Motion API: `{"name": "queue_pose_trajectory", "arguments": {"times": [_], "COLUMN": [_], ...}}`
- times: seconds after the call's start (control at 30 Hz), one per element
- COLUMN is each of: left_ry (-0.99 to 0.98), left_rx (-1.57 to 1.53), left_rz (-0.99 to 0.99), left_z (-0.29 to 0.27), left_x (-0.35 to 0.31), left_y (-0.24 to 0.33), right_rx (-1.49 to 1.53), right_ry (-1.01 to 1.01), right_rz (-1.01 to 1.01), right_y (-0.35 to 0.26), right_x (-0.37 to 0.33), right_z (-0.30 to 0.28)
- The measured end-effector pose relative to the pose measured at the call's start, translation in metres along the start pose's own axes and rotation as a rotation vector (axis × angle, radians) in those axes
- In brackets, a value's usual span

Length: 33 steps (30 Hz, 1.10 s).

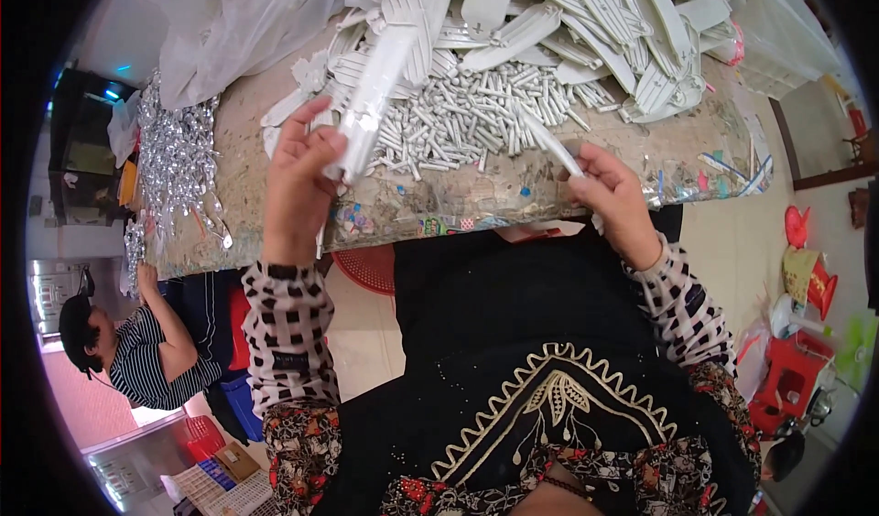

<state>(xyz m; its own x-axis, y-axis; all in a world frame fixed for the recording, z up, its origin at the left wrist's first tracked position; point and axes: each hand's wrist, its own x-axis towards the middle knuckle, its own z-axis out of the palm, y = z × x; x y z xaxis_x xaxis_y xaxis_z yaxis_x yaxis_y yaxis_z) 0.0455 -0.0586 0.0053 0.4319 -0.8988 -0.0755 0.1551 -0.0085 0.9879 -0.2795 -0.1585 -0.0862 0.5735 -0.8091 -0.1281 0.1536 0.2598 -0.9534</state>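
Note:
My left hand (304, 154) grips the lower end of a long, glossy white plastic piece (377, 86), which slants up over the table. Fingers and thumb are closed round its edge. Between the thumb and fingers of my right hand (612, 191) is a thin, pointed white plastic strip (552, 143), tilted up to the left. Just beyond both hands lies a heap of short white plastic pegs (458, 118). Behind it, long ribbed white plastic parts (586, 21) are piled up. The two held pieces are well apart from each other.
The worn table (394, 206) has a taped front edge close to my body. Shiny silver pieces (179, 163) cover its left end, where another person (165, 342) in a striped top works. White plastic sheeting (238, 40) lies at the back left. A red stool (792, 374) stands at right.

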Motion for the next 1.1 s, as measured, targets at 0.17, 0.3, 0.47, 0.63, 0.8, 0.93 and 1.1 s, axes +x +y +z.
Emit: {"name": "queue_pose_trajectory", "arguments": {"times": [0.17, 0.3, 0.47, 0.63, 0.8, 0.93, 1.1], "left_ry": [-0.221, -0.382, -0.45, -0.44, -0.206, -0.049, -0.424], "left_rx": [-0.02, 0.116, -0.185, -0.458, -0.251, -0.388, -0.7], "left_rz": [-0.112, -0.16, -0.227, -0.028, 0.361, 0.493, 0.382], "left_z": [0.04, 0.065, 0.069, 0.096, 0.122, 0.114, 0.089], "left_x": [-0.035, -0.041, -0.03, -0.049, -0.043, -0.025, -0.015], "left_y": [-0.018, -0.013, -0.029, -0.051, -0.062, -0.036, -0.029], "right_rx": [0.245, 0.247, 0.406, 0.698, 0.759, 0.647, 0.364], "right_ry": [-0.242, -0.133, -0.126, 0.027, -0.01, -0.375, -0.406], "right_rz": [-0.022, 0.033, 0.022, -0.048, 0.07, 0.341, 0.065], "right_y": [-0.04, -0.04, -0.034, -0.036, -0.031, -0.032, -0.047], "right_x": [0.004, 0.006, -0.003, -0.002, -0.009, -0.013, -0.03], "right_z": [0.022, 0.026, 0.013, 0.021, 0.032, 0.031, 0.031]}}
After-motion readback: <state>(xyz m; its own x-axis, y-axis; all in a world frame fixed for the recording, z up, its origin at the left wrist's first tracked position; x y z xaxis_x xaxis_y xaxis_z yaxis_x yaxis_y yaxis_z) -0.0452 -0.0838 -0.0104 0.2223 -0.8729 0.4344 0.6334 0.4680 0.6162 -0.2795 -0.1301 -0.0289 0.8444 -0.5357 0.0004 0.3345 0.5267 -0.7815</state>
